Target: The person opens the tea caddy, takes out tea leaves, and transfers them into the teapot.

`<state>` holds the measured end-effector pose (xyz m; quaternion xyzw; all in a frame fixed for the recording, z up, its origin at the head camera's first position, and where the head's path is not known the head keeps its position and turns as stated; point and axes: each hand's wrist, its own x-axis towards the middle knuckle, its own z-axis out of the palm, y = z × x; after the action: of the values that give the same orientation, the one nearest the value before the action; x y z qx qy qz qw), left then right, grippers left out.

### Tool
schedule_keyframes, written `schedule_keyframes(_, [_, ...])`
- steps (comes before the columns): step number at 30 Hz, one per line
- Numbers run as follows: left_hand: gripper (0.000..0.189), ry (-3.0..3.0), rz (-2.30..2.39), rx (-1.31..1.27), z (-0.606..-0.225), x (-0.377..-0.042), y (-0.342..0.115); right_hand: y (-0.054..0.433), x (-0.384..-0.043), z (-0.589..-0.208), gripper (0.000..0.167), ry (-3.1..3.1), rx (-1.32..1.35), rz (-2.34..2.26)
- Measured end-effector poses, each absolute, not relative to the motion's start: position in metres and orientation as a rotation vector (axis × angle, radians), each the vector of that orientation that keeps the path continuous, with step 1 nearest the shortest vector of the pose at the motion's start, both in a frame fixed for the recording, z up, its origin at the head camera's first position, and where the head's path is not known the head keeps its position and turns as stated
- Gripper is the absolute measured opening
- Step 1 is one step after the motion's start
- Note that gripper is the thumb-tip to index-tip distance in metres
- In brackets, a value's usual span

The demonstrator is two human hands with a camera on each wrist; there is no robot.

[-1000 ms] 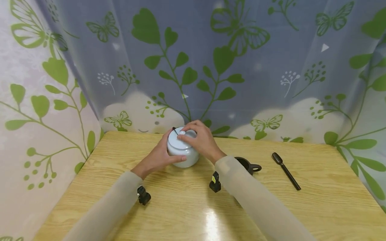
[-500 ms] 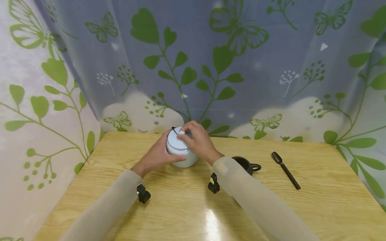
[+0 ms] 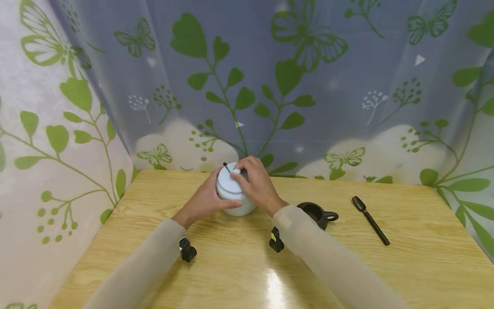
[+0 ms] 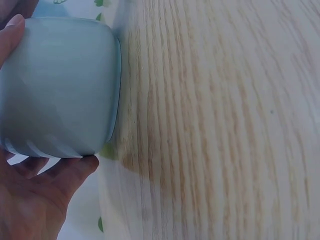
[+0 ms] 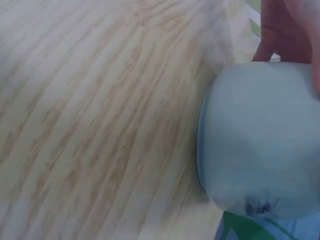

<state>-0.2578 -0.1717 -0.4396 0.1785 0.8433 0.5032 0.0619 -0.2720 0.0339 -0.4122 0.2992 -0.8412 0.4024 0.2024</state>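
A pale, glazed lidded jar stands on the table toward the back in the head view. My left hand grips its left side, the thumb lying across the front. From the right, my right hand pinches the knob of the round lid. A thin dark stick pokes out at the lid's back left edge. In the left wrist view, fingertips press the side of the jar close above the wood. The right wrist view shows the jar with a dark smudge on its wall.
A black cup with a loop handle stands right of the jar, partly hidden by my right sleeve. Farther right a black spoon lies on the wooden table. A leaf-patterned curtain hangs along the back edge.
The head view has shifted slightly, moving the scene a little to the right in it. Both hands keep the same hold on the jar and its knob.
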Motion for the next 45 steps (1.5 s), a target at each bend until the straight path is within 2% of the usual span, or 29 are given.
schedule_keyframes(6, [0.112,2.487,1.616,0.675,-0.439,-0.260,-0.175,0.024,-0.265,-0.376,0.020,-2.274,0.981,1.005])
schedule_keyframes(12, [0.109,2.454,1.564,0.599,-0.443,-0.257,-0.180,0.026,-0.250,-0.357,0.021,-2.398,0.940,1.127])
schedule_keyframes(17, [0.107,2.524,1.467,0.628,-0.446,-0.258,-0.180,0.040,-0.234,-0.366,0.020,-2.436,0.864,1.286])
schedule_keyframes(21, [0.100,2.702,1.363,0.808,-0.449,-0.262,-0.181,0.051,-0.220,-0.375,0.019,-2.423,0.917,1.291])
schedule_keyframes(24, [0.098,2.720,1.402,0.841,-0.451,-0.263,-0.181,0.056,-0.211,-0.382,0.016,-2.397,0.975,1.260])
schedule_keyframes(34, [0.104,2.727,1.437,0.769,-0.452,-0.264,-0.176,0.067,-0.185,-0.403,0.018,-2.400,1.132,1.223])
schedule_keyframes(39, [0.111,2.653,1.509,0.688,-0.451,-0.263,-0.171,0.075,-0.177,-0.415,0.018,-2.478,1.124,1.222])
schedule_keyframes(45, [0.108,2.529,1.647,0.663,-0.449,-0.261,-0.170,0.083,-0.172,-0.430,0.017,-2.614,1.074,1.245])
